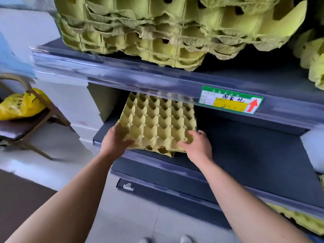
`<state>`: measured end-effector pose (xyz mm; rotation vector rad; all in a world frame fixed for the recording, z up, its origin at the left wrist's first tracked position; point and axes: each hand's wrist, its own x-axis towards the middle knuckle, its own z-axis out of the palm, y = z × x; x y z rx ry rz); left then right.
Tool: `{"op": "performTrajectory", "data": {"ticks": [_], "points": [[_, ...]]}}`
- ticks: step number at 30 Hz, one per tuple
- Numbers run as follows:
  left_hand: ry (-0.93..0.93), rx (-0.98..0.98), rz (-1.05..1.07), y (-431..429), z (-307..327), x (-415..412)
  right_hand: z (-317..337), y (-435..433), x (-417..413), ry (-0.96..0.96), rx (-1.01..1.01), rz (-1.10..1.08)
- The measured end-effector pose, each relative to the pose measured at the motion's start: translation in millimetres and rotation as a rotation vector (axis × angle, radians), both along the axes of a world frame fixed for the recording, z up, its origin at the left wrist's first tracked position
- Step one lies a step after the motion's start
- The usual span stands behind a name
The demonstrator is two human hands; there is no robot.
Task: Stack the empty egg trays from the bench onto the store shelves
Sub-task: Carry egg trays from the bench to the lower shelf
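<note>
A yellow-green pulp egg tray (157, 120) lies on the dark middle shelf (245, 146), its near edge overhanging the shelf's front lip. My left hand (115, 139) grips its near left corner, thumb on top. At the near right corner my right hand (196, 142) holds the tray with fingers curled into the cups. On the shelf above (122, 74) sits a tall stack of similar trays (157, 32).
A green and yellow price label (229, 102) with a red arrow hangs on the upper shelf rail. More trays sit at the far right (313, 55) and on the bottom shelf (301, 220). At left stands a chair (26, 130) bearing a yellow bag (21, 106).
</note>
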<state>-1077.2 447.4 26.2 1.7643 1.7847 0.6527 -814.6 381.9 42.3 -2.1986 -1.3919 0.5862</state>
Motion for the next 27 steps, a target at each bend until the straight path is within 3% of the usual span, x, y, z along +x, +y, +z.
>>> {"op": "performTrajectory", "data": {"ticks": [9, 16, 21, 27], "points": [[-0.006, -0.071, -0.111, 32.3, -20.8, -13.9, -26.9, 1.3, -23.1, -0.024, -0.042, -0.100], [0.107, -0.123, -0.135, 37.6, -30.2, -16.6, -26.4, 1.4, -26.7, -0.102, -0.068, -0.057], [0.254, 0.109, -0.185, 20.8, -3.3, 2.6, -6.8, -16.6, -21.0, -0.185, 0.017, -0.035], [0.301, 0.299, -0.470, -26.8, 30.0, 67.5, 18.6, -69.6, 9.9, -0.356, 0.139, -0.056]]}}
